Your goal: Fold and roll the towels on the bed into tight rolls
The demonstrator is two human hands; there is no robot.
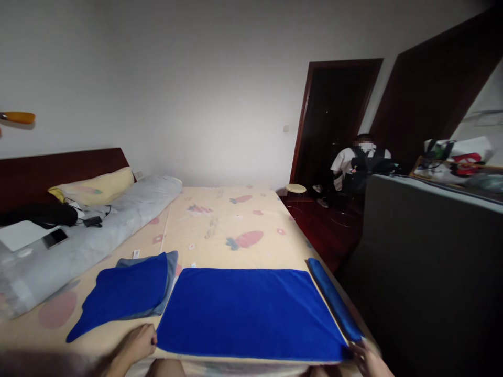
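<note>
A blue towel (247, 314) lies spread flat across the near part of the bed. My left hand (142, 341) is closed at its near left corner, gripping the edge. At the near right corner my right hand (368, 357), slightly blurred, pinches the same towel. Just beyond those fingers lies a rolled blue towel (334, 298) along the bed's right edge. To the left, a loosely laid blue towel (129, 285) rests on grey-blue cloths (172, 264).
The bed (220, 230) has a cream sheet with pink prints. A long grey-wrapped bundle (102, 238) bears a phone (55, 238) and cables, with a pillow (96, 188) behind. A dark cabinet (416, 272) stands right, a stool (295, 188) and seated person (343, 162) beyond.
</note>
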